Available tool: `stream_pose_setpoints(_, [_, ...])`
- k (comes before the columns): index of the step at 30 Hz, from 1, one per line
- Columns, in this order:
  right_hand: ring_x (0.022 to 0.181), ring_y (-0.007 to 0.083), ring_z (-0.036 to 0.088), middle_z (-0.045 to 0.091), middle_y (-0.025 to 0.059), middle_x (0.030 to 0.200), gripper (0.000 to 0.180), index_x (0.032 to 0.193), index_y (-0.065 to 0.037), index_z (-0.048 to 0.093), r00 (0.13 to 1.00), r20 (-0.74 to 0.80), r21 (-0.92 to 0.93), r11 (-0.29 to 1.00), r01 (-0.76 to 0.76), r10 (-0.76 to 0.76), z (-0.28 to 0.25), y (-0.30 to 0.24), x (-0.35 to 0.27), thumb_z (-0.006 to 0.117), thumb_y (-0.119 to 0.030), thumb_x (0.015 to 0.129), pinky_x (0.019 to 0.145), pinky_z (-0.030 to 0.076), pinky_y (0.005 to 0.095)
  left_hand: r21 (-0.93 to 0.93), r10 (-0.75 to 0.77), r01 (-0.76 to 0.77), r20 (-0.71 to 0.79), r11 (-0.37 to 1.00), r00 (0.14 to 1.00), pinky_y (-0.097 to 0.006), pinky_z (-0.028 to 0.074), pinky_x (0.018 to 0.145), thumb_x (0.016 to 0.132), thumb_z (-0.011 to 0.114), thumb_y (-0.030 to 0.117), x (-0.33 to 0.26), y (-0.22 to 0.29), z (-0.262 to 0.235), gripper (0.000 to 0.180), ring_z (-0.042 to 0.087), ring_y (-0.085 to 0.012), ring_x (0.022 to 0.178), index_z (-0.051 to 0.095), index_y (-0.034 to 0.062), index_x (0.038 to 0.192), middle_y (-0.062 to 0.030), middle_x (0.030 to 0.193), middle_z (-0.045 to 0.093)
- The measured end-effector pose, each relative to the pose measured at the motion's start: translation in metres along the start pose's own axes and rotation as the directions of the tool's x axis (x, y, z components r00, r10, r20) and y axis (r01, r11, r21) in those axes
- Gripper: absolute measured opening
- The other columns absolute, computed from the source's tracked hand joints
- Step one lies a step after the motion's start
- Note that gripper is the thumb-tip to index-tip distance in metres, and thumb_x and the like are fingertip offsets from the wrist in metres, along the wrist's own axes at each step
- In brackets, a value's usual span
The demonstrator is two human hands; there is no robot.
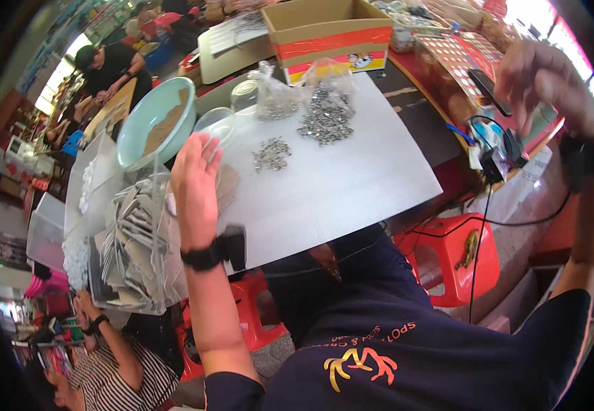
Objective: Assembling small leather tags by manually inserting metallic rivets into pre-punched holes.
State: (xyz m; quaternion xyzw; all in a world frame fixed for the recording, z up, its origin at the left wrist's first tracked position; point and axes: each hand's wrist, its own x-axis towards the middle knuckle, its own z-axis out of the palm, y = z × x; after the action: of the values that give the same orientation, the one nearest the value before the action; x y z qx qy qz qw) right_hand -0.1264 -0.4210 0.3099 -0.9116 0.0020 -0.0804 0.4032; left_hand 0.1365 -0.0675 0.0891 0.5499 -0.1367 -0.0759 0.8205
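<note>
My left hand (198,188) is raised over the left edge of a white board (338,212), its fingers stretched out and holding nothing. Beside it stands a clear plastic bin (165,291) filled with grey cardboard pieces (129,240). Just past the fingertips is a shallow clear round tub (216,125). A small heap of shiny metal parts (271,155) lies on the board. Farther back, a bigger heap (326,122) spills from a clear plastic bag (331,74). My right hand (550,89) is lifted at the far right, fingers loosely bent and apart, near a dark phone (489,90).
A pale teal basin (129,140) stands at the back left, and an open cardboard box (331,51) at the back. Cables and an adapter (494,168) hang at the right table edge. Red stools (478,264) stand below. Other people (115,65) sit to the left.
</note>
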Motion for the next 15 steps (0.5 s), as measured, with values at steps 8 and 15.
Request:
stream_pose_setpoints(8, [0.084, 0.0140, 0.067, 0.068, 0.0112, 0.104, 0.026, 0.116, 0.006, 0.059, 0.831, 0.542, 0.492, 0.756, -0.431, 0.121, 0.109, 0.057, 0.007, 0.057, -0.013, 0.098, 0.073, 0.058, 0.0272, 0.746, 0.332, -0.137, -0.117, 0.652, 0.936, -0.041, 0.052, 0.091, 0.083, 0.070, 0.006, 0.118, -0.038, -0.094, 0.062, 0.061, -0.0276, 0.105, 0.038, -0.0037, 0.135, -0.0184, 0.123, 0.053])
stream_pose_setpoints(15, [0.088, 0.0128, 0.066, 0.068, 0.0089, 0.104, 0.030, 0.117, 0.004, 0.060, 0.752, 0.649, 0.489, 0.695, -0.528, 0.115, 0.145, 0.098, -0.016, 0.058, -0.019, 0.098, 0.077, 0.055, 0.0260, 0.948, 0.344, 0.228, -0.295, 0.222, 0.892, -0.038, 0.055, 0.083, 0.085, 0.063, 0.007, 0.192, -0.092, -0.190, 0.054, 0.062, -0.0233, 0.100, 0.040, 0.0002, 0.133, -0.0137, 0.113, 0.060])
